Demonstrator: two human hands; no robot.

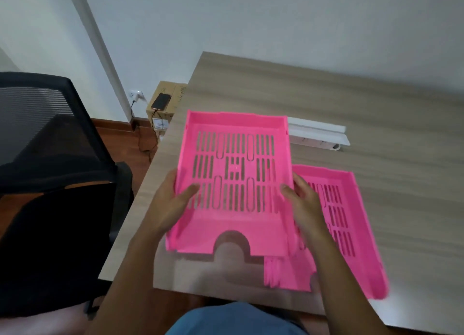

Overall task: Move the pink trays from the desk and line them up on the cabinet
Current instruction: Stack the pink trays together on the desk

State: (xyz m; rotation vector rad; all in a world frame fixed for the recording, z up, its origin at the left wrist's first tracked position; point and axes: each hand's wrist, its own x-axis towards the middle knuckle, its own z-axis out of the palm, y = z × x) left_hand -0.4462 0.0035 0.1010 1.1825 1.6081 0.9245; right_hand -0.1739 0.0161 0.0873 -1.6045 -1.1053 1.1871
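Observation:
A pink slotted tray (234,131) is held a little above the wooden desk (326,103), tilted, its notched front end toward me. My left hand (173,201) grips its left wall, thumb lying on the tray floor. On the right wall my right hand (303,201) holds it the same way. A second pink tray (351,224) lies flat on the desk to the right, partly hidden under the held tray and my right forearm. No cabinet is in view.
A black mesh office chair (50,159) stands close on the left of the desk. A white power strip holder (319,134) lies on the desk behind the trays. On the floor by the wall, a cardboard box (165,108) carries a charging phone (161,101).

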